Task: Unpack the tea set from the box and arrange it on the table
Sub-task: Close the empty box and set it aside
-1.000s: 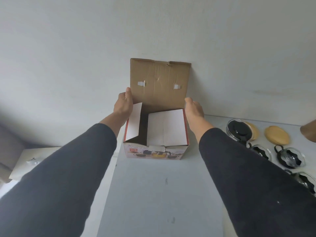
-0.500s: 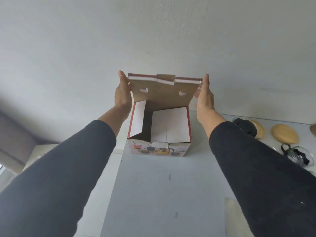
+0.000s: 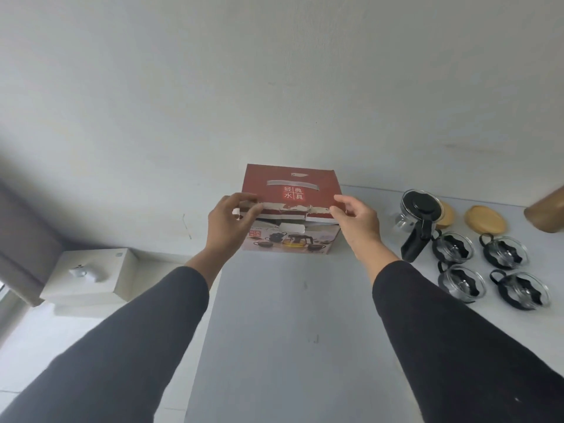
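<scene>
Here, the red box [image 3: 291, 209] sits on the grey table [image 3: 290, 331], far back near the wall [image 3: 274, 71]. Its red lid [image 3: 291, 186] is folded down over the top. The left hand [image 3: 230, 222] is at the box's 9 o'clock side and pinches the torn front edge of the lid with curled fingers. The right hand [image 3: 355, 221] is at the box's 3 o'clock side and pinches the same edge at the other corner. Off at 3 o'clock from the box stands a glass teapot [image 3: 419, 215] with a black lid and handle. Just beside it, four glass cups [image 3: 491, 270] in black holders sit in a square. Two round wooden lids [image 3: 485, 219] lie behind the cups.
</scene>
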`<state>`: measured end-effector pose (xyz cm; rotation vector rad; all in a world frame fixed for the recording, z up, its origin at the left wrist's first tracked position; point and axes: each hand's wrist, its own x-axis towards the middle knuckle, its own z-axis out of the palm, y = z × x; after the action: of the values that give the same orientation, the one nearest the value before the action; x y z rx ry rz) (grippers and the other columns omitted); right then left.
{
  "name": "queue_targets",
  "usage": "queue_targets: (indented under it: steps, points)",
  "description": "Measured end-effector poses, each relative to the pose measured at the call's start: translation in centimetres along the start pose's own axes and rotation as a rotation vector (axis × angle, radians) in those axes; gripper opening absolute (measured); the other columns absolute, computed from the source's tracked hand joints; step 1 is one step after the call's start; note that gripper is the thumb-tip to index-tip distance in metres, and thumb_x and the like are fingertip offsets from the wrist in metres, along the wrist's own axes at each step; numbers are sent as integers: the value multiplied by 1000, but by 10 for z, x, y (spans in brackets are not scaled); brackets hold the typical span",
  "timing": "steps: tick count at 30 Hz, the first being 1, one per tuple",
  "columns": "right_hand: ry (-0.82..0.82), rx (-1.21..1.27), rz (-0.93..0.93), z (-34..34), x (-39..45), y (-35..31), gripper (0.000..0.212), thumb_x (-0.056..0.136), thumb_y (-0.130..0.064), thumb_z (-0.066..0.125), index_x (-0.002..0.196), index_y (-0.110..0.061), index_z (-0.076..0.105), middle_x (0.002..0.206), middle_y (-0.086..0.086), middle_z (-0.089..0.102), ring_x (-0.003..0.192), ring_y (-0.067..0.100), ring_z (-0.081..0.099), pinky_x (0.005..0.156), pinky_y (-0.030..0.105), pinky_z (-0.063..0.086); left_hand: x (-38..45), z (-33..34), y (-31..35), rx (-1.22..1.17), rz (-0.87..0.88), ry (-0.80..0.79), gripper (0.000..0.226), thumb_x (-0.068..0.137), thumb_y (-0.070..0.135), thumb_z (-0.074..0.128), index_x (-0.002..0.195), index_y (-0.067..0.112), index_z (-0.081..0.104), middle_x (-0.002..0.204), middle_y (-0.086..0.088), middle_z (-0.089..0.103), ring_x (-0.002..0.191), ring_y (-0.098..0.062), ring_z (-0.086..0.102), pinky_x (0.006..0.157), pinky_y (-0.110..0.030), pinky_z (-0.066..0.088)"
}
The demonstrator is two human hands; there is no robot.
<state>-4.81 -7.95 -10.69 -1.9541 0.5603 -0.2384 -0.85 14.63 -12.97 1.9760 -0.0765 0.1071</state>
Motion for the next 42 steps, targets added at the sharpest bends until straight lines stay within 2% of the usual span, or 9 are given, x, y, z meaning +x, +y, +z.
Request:
queue_targets:
  steps: [5,10,18,23,28,30,32,37,42]
  points:
    - [-25,-178,-77,0,-6,-3,29,87,-25,67,116,-22,65,106,-6,60,98,9,51,84,17,36,-1,-4,-8,200,51,19,25,85,24,69,109,29,69,98,2,56,82,-11,53,80,-19,40]
    - [13,-266,-90,5,-12,2,25,87,-18,67,111,-23,66,119,-2,63,114,18,53,88,20,38,-2,-5,-11,205,45,-1,21,93,26,59,110,27,70,94,1,59,84,-12,52,80,-19,36]
    - [78,-323,-123,10,-7,-2,17,87,-14,66,103,-18,68,110,-2,66,105,19,56,83,21,39,3,-1,-12,198,-5,2,21,95,22,55,110,25,69,99,-3,58,87,-16,51,78,-21,36]
    - [62,-406,-148,13,-3,10,14,86,-16,66,99,-19,69,108,4,64,105,25,55,83,24,40,4,-1,-17,238,42,-22,21,95,19,56,109,22,70,99,-4,54,100,-22,54,84,-24,40]
    - [92,-557,-457,22,-19,16,23,71,-25,73,93,-18,70,111,4,53,105,24,50,85,32,42,1,2,-22,212,42,35,20,94,18,57,108,20,72,106,1,39,111,-18,47,92,-18,34]
    - [65,-618,-612,29,-23,19,32,64,-22,77,94,-18,68,108,5,56,99,26,54,79,35,44,2,3,-22,180,28,38,20,94,18,57,107,21,72,110,-1,43,111,-16,49,93,-22,40]
    - [49,-658,-698,35,-25,22,27,61,-16,78,86,-15,68,100,6,60,91,28,58,72,35,46,3,4,-21,150,19,39,20,94,18,57,105,22,72,116,-4,50,110,-17,52,94,-28,45]
    - [69,-646,-765,42,-23,26,17,62,-1,78,72,-12,69,81,3,64,75,30,59,60,30,44,4,5,-22,126,18,51,18,93,18,57,102,22,72,117,-3,55,107,-17,55,95,-33,47]
    - [98,-622,-757,44,-14,21,15,65,0,77,70,-13,72,74,3,64,68,31,57,54,31,45,6,7,-24,119,3,57,17,93,17,57,101,20,72,116,-2,56,103,-16,56,93,-35,49]
